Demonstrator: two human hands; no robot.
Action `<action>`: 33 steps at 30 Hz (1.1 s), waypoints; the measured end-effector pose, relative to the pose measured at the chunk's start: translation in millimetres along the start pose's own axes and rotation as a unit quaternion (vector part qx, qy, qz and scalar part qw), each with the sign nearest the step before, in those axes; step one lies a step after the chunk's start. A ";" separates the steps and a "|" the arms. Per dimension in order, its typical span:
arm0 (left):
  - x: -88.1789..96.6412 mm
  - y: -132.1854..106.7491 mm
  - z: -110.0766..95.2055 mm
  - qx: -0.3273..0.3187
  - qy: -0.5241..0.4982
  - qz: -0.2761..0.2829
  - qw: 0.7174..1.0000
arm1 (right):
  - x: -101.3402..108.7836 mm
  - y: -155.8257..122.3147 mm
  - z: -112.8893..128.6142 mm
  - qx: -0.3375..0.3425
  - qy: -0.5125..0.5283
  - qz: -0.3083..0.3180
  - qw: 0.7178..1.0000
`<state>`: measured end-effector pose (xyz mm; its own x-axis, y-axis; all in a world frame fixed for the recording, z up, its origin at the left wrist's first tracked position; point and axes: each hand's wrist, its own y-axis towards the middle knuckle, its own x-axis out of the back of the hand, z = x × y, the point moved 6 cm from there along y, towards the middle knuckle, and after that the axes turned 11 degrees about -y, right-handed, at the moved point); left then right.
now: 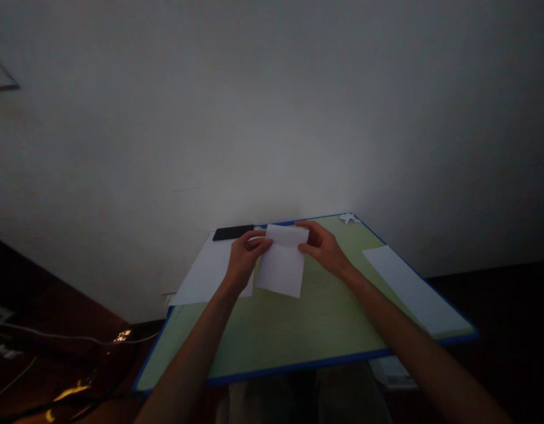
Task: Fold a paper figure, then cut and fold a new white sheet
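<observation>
A folded white sheet of paper [283,262] is held up over a green board with a blue edge [298,330]. My left hand [244,254] pinches its left edge near the top. My right hand [321,244] grips its top right corner, fingers curled round it. Both hands are closed on the paper.
A larger white sheet [205,274] lies at the board's left, partly over its edge. A black phone [232,232] sits at the far left corner. A long white strip [411,288] lies along the right side. A small folded paper shape [349,218] rests at the far right corner. Cables [55,338] run on the dark floor to the left.
</observation>
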<state>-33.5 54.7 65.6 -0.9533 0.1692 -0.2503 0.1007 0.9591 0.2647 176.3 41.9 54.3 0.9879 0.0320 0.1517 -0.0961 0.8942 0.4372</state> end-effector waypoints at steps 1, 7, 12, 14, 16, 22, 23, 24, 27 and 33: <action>-0.1 0.0 -0.2 -0.004 0.009 -0.001 1.000 | 0.1 -0.1 -0.7 0.003 -0.013 0.000 1.000; -6.1 -1.8 0.5 -0.008 0.045 0.028 0.999 | 6.4 -6.6 18.0 0.076 -0.202 -0.062 0.974; -21.2 -10.7 3.5 0.004 0.066 0.088 0.994 | 1.6 -11.0 36.5 0.141 -0.267 -0.049 0.952; -26.9 -14.6 4.2 0.013 0.068 0.108 0.992 | -0.7 -9.8 35.7 0.139 -0.268 -0.032 0.953; -30.1 -16.9 4.3 0.018 0.064 0.118 0.991 | -2.2 -8.5 33.2 0.132 -0.266 -0.018 0.955; -26.6 -13.5 6.8 0.012 0.076 0.100 0.992 | 0.8 -8.1 28.4 0.108 -0.235 -0.026 0.966; -24.9 -12.4 6.8 0.003 0.088 0.090 0.992 | 1.2 -8.3 27.9 0.106 -0.232 -0.029 0.966; -23.5 -11.6 6.9 -0.003 0.098 0.080 0.992 | 1.4 -8.4 27.4 0.105 -0.230 -0.031 0.967; -22.2 -11.0 7.9 -0.004 0.101 0.067 0.993 | 1.5 -8.4 25.4 0.100 -0.227 -0.033 0.968; -24.0 -12.7 6.7 0.001 0.092 0.064 0.994 | 1.4 -8.5 23.6 0.104 -0.219 -0.041 0.969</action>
<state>-10.0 40.0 62.0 -0.9686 0.2451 -0.0404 0.2244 0.9330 0.2812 175.6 23.8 71.7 0.8516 -0.2683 0.4502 -0.0871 0.7746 0.6265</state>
